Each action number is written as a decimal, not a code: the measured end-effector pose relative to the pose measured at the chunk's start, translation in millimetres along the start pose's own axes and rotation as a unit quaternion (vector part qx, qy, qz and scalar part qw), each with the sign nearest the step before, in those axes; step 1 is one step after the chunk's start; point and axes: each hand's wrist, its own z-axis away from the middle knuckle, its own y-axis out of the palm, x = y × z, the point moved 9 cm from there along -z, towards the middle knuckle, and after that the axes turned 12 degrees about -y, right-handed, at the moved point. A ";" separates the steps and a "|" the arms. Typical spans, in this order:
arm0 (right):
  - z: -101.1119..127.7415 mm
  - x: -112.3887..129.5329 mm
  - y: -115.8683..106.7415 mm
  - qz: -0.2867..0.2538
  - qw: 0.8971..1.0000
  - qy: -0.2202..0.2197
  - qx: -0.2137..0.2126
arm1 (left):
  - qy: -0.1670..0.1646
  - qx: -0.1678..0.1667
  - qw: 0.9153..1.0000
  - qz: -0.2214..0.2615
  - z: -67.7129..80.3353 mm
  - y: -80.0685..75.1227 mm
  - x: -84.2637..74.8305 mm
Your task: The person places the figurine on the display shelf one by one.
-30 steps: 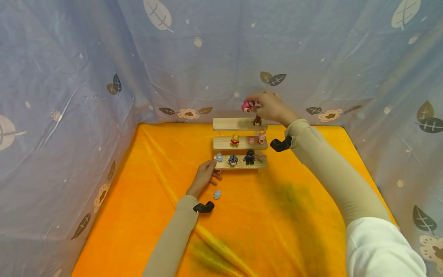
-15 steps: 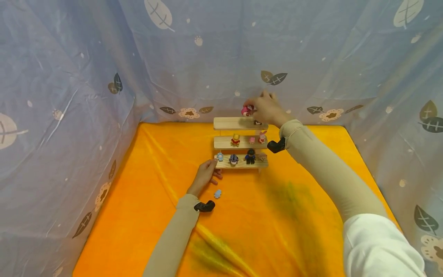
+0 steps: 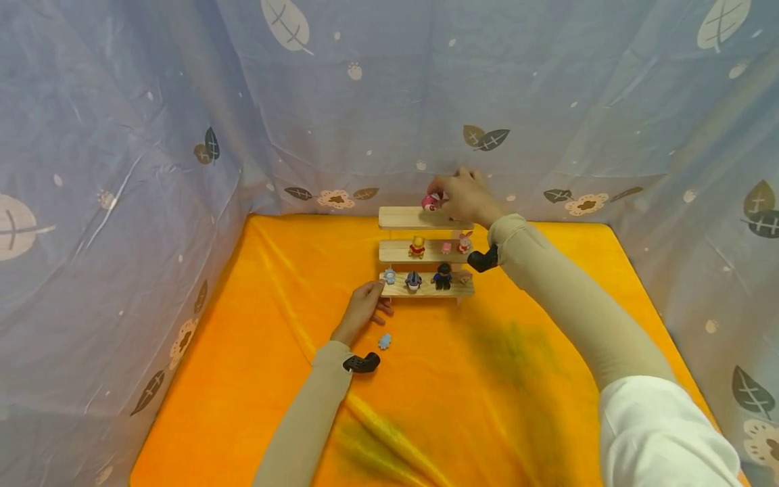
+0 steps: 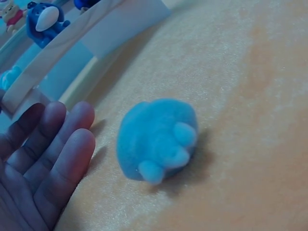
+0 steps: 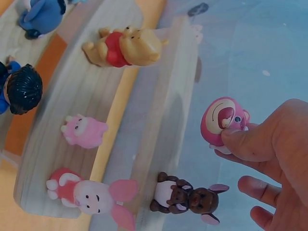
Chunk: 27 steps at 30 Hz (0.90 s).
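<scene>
My right hand pinches a pink bear figurine between thumb and fingers, close over the top tier of a small three-tier wooden display shelf. Beside it on that tier stands a brown kangaroo figurine, mostly hidden by the hand in the head view. At the shelf's lower left end, my left hand grips the board's corner, thumb on top. Its other fingers extend loosely below the board. A light-blue figurine lies on the cloth near them.
The middle tier bears a yellow bear in red, a small pink figure and a piglet. On the bottom tier are a blue donkey, a dark-haired figure and others. Orange cloth lies beneath; patterned curtains surround it.
My right hand has lowered the pink bear figurine toward the top tier, moving slightly left. The left hand stays at the shelf's corner. The head view has shifted slightly.
</scene>
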 end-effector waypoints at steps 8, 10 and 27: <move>-2.5 1.1 7.8 0.008 1.000 0.001 0.003 | -0.006 0.012 1.000 -0.002 5.1 1.9 -1.6; -3.6 0.3 9.1 0.011 1.000 0.000 0.004 | -0.004 0.012 1.000 -0.003 4.7 1.6 -2.2; -5.9 -0.2 20.1 0.020 0.999 -0.002 0.026 | 0.007 0.008 1.000 0.002 3.5 -1.1 1.2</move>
